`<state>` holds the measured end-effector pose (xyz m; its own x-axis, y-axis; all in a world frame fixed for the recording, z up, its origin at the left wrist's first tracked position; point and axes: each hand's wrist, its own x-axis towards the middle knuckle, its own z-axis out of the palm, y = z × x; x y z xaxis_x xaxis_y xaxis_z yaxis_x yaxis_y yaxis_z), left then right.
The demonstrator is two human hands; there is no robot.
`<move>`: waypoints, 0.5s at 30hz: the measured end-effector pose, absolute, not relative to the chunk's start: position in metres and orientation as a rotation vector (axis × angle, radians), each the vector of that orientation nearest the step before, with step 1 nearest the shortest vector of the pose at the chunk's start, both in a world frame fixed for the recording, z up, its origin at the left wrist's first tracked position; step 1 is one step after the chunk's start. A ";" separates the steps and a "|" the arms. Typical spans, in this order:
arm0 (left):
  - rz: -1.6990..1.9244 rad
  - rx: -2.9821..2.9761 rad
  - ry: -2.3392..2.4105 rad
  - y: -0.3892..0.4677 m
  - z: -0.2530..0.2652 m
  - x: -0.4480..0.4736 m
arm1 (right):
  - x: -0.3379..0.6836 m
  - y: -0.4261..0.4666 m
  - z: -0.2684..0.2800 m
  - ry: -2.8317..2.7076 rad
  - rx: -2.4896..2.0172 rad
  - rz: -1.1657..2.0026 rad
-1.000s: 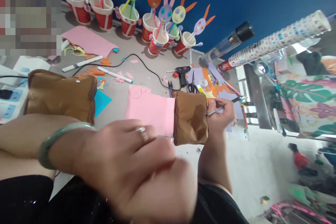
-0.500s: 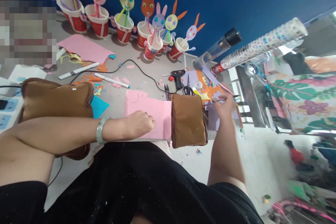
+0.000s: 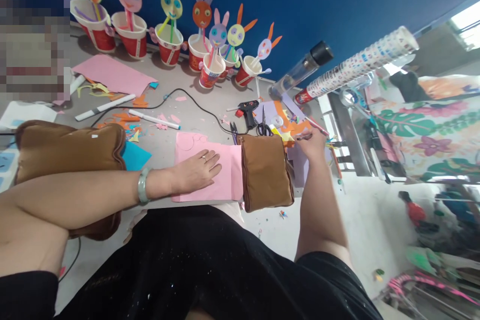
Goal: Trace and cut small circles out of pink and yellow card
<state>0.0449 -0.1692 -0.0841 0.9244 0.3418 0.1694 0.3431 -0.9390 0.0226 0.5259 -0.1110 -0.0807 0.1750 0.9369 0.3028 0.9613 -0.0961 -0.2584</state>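
Note:
My left hand (image 3: 197,171) lies flat, fingers spread, on a sheet of pink paper (image 3: 225,187) at the table's front edge. A round outline is drawn near the paper's upper left corner. At the right end of the table, my right hand (image 3: 312,144) is closed over orange and purple paper scraps (image 3: 300,167). A thin, dark, pen-like thing (image 3: 304,136) shows at its fingertips; its exact kind is unclear. Between the hands sits a brown zipped cushion (image 3: 267,172), touching the pink paper's right edge.
Rabbit-faced paper cups (image 3: 169,45) stand along the blue wall. A black glue gun (image 3: 248,112), its cord and scissors (image 3: 264,127) lie behind the cushion. Markers (image 3: 154,119) and scraps lie left. A clear bottle (image 3: 300,72) and stacked cups (image 3: 360,65) lean right. Another cushion (image 3: 71,147) is left.
My left hand has opened from a curled fist and now lies flat on the pink paper. My right hand has shifted slightly, still with the thin thing at its fingertips. The view has turned slightly.

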 end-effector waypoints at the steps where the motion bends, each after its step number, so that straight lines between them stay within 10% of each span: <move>1: -0.239 -3.079 -0.547 -0.169 -0.085 0.045 | 0.522 -0.113 -0.081 -1.760 -2.095 -0.069; 15: 0.036 -3.119 -0.658 -0.171 -0.068 0.049 | 0.483 -0.114 -0.063 -1.216 -2.210 0.295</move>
<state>0.0487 -0.1710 -0.0675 0.9146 0.4031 -0.0314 0.4041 -0.9138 0.0404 0.4828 -0.1144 -0.0634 0.5569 0.8260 0.0870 0.6945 -0.4056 -0.5943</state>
